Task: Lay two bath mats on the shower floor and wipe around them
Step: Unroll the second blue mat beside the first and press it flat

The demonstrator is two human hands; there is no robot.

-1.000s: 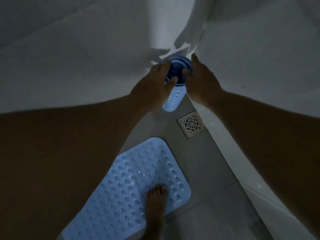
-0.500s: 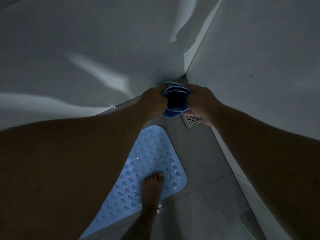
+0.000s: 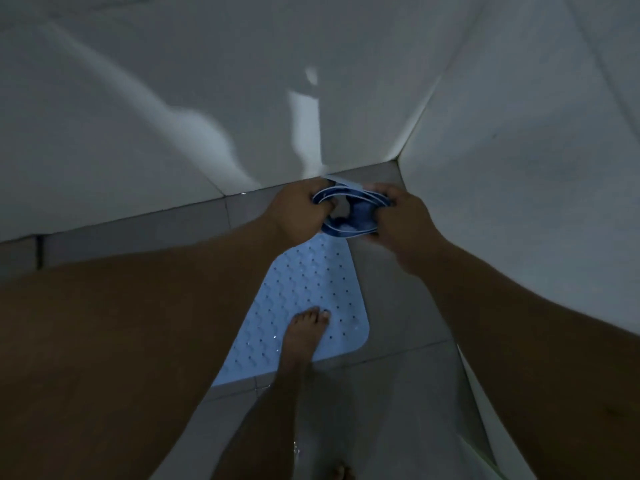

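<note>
A pale blue bath mat [image 3: 304, 299] with small holes lies flat on the grey shower floor, and a bare foot [image 3: 306, 337] stands on its near part. A second blue mat [image 3: 349, 216] is rolled up and held in the air above the far end of the flat mat. My left hand [image 3: 298, 213] grips the roll's left side and my right hand [image 3: 401, 220] grips its right side. The roll's open end faces the camera. The scene is dim.
White tiled walls meet in a corner [image 3: 398, 161] just beyond my hands. Grey floor tiles [image 3: 388, 393] extend to the right of the flat mat and toward me. A second foot's toes [image 3: 341, 471] show at the bottom edge.
Both hands have brought the rolled mat down from the wall corner and closed round it. The floor drain seen earlier is now hidden behind my hands and the roll.
</note>
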